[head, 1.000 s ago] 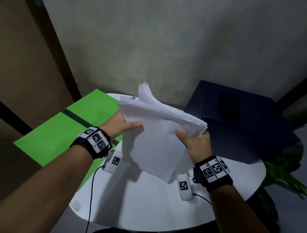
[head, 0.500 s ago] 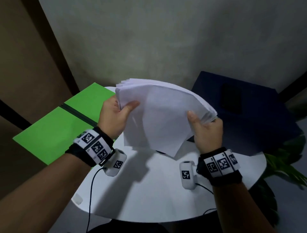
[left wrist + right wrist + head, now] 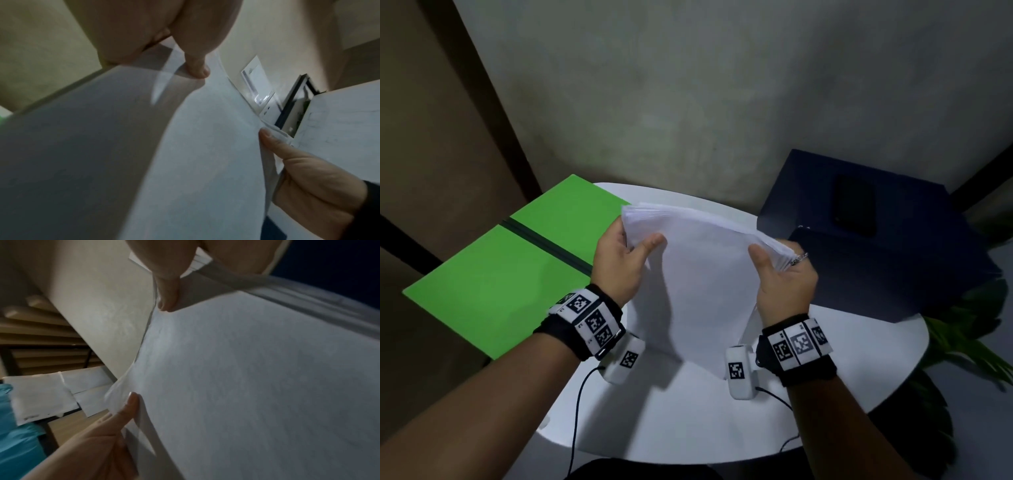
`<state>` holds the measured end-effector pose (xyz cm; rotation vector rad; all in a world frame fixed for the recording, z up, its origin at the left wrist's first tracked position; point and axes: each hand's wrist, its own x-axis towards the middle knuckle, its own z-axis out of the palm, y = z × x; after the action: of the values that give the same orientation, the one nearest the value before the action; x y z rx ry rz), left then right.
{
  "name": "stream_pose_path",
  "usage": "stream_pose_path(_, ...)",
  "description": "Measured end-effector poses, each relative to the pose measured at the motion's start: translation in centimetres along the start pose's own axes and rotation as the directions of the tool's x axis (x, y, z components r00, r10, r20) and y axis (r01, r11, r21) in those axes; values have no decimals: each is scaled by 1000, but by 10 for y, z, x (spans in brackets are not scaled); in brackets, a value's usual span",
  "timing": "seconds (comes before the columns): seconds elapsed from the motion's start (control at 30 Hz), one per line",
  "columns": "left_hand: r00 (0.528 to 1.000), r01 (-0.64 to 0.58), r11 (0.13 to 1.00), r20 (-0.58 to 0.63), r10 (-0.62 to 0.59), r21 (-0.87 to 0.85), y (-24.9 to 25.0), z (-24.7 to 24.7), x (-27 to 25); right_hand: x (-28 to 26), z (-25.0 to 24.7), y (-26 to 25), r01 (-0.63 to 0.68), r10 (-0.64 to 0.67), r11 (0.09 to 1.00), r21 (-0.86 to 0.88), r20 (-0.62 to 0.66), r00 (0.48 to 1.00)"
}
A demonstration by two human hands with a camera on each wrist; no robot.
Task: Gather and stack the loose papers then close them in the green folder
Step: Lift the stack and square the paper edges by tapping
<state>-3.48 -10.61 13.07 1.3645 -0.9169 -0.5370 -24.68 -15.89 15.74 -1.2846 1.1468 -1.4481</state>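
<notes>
With our left hand (image 3: 621,260) and right hand (image 3: 784,277) each in a grip on the papers (image 3: 705,267) at frame centre above the desk (image 3: 688,421), uneven edges could let sheets slip before reaching the folder (image 3: 493,270) at left.

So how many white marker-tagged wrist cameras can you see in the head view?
2. One white wrist camera hangs under the left hand; the other hangs under the right hand. Both hands grip the white paper stack.
</notes>
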Motion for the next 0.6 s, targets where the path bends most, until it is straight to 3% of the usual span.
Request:
stream_pose_path(0.13, 979, -112, 994, -171, 110, -6, 8, -1, -3, 0, -4, -12, 137, -137, 990, 31, 4, 991)
stream_pose_path(0.2, 981, -94, 995, -169, 99, 39, 0, -1, -10, -3, -8, 1, 19, -21, 1000, 18, 94, 995)
stream_pose_path(0.27, 990, -21, 1000, -142, 21, 5, -13, 0, -18, -9, -14, 25, -137, 161, 981, -140, 177, 971)
stream_pose_path(0.33, 994, 27, 1000, -106, -28, -10, -20, -1, -20, -12, -17, 39, -207, 250, 948, -243, 166, 954)
stream_pose_path(0.43, 997, -3, 999, -72, 6, 33, -12, 1, -18, -13, -14, 37, -174, 197, 965, -197, 103, 975)
stream_pose_path(0.53, 983, -92, 995, -158, 95, 31, -2, 7, -22, -17, -11, 22, -78, 86, 986, -147, 46, 995)
stream_pose_path(0.6, 984, -94, 996, -153, 94, 11, -2, 7, -28, -24, -13, 20, -96, 106, 979, -180, 47, 993)
